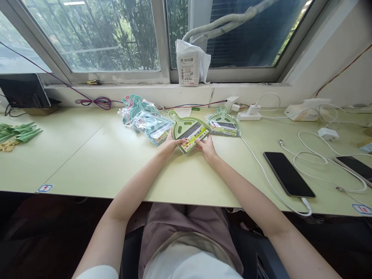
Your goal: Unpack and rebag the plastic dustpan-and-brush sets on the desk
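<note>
Between my two hands is a green mini dustpan and brush set (pixel 187 130), tilted, with a printed label card across its front. My left hand (pixel 170 144) grips its lower left edge, fingers partly hidden behind it. My right hand (pixel 207 147) pinches the lower right corner, thumb on the label. Just to the left lies a pile of dustpan sets in clear plastic wrap (pixel 142 116), teal and pink ones among them. Behind my right hand, another wrapped green dustpan set (pixel 223 123) lies flat on the table.
A phone (pixel 287 174) with a white charging cable lies at the right, near more cables and a power strip (pixel 250 113). Green pieces (pixel 21 131) lie far left by a tablet (pixel 24 91). A wrapped package (pixel 188 68) stands on the windowsill.
</note>
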A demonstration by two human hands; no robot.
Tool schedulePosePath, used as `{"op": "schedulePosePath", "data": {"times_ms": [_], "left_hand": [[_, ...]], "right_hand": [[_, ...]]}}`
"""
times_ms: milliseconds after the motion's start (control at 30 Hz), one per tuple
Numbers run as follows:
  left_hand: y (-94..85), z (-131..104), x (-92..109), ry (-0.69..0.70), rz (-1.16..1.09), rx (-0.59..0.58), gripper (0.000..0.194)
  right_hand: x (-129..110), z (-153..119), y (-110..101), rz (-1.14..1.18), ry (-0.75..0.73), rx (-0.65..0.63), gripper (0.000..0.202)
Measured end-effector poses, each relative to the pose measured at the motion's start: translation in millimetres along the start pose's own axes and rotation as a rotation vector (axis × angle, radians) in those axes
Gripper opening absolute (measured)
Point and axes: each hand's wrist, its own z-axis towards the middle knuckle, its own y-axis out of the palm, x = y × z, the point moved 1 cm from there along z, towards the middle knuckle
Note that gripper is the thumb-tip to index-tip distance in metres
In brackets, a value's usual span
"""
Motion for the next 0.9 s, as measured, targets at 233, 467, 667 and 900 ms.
{"op": "schedulePosePath", "data": {"times_ms": [233, 467, 667, 900], "left_hand": [[-4.6, 8, 3, -0.021, 0.027, -0.010, 0.082], [-32.5, 20, 19, 0.284, 0.585, 0.098, 0.068], [-38.5, 9, 20, 0.591, 1.427, 0.108, 0.048], [-59.9, 16, 16, 0.413, 1.360, 0.121, 0.039]], "right_hand": [[-1, 0, -1, 0.018, -0.037, 0.050, 0.056], [-10, 13, -15, 0.042, -0.031, 0.158, 0.058], [-9, 17, -20, -0.039, -0.044, 0.156, 0.069], [-4, 15, -15, -0.123, -0.057, 0.064, 0.076]]}}
